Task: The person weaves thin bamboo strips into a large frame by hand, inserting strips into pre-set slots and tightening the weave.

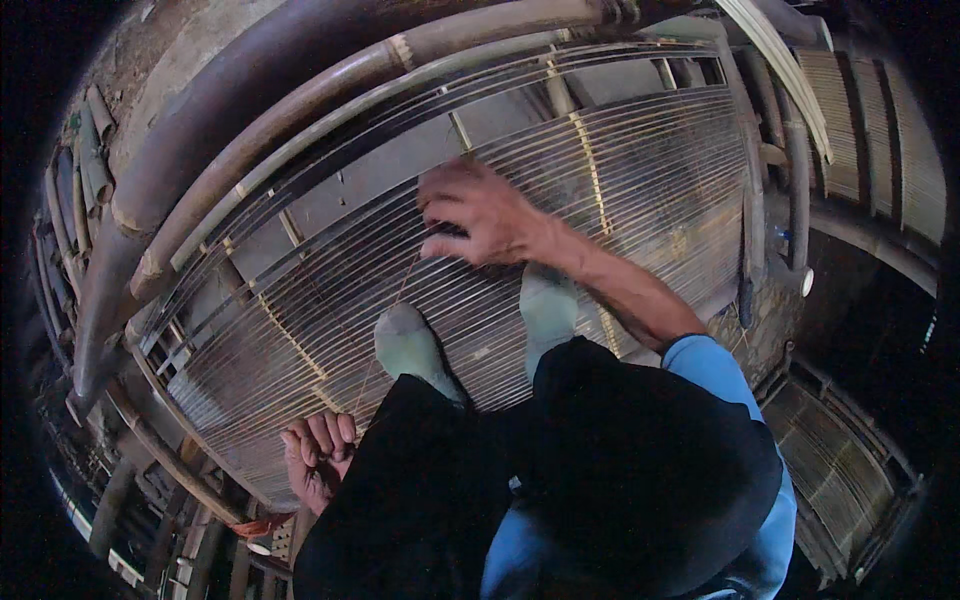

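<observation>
My right hand [480, 215] reaches over the middle of a wide mat of thin, spaced slats [680, 170]. Its fingers are bent and slightly blurred, with the thumb apart from them. Low on the left, beside my knee, my left hand [320, 455] is closed with its fingers curled in. A thin brownish thread [377, 355] runs from near the left hand up toward the right thumb; its far end is hard to make out. Pale yellow bindings [592, 165] cross the slats in rows. My feet in greyish-green socks [410, 340] rest on the slats.
Thick bamboo poles [270, 150] curve along the far side. A wooden bar [190, 470] with red-orange cloth [262, 525] edges the left. Long pale strips [785, 75] lie at the upper right. Another slatted panel [830, 455] stands at the lower right. Cut bamboo pieces [95, 150] lie far left.
</observation>
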Demonstrator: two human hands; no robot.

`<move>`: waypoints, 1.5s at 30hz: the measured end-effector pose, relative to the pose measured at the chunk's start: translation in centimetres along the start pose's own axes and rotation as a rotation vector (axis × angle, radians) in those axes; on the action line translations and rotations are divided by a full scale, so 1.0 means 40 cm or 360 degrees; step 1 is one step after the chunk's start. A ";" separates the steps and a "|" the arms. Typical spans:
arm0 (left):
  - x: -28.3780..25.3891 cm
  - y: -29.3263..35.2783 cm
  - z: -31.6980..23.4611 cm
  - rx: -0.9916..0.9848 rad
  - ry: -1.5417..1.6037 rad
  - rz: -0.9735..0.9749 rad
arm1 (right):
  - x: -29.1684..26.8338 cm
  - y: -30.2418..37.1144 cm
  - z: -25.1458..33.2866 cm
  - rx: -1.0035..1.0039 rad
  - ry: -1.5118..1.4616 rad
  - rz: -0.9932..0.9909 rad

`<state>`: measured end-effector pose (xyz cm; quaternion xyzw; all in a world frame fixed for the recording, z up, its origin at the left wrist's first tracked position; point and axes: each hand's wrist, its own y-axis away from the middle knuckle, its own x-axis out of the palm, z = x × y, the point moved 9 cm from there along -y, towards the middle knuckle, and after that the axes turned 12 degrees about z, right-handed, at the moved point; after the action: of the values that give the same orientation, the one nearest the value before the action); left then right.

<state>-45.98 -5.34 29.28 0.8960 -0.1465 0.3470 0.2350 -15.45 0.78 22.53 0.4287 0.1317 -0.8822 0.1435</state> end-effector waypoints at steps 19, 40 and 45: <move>-0.512 0.600 0.300 -0.1163 -0.1643 -0.1140 | 0.252 -0.273 -0.039 0.0295 -0.0205 0.0349; -0.286 -0.236 -0.082 0.0805 -0.3019 -0.0425 | 0.340 -0.293 0.002 0.0783 -0.0105 0.0841; -0.270 -0.257 -0.030 0.0930 -0.3056 -0.0198 | 0.325 -0.282 -0.003 0.0796 -0.0082 0.0803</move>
<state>-50.00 5.07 19.32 0.8251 -0.1362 -0.5128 -0.1940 -27.17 9.41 13.34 0.4473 -0.2019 -0.8345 0.2507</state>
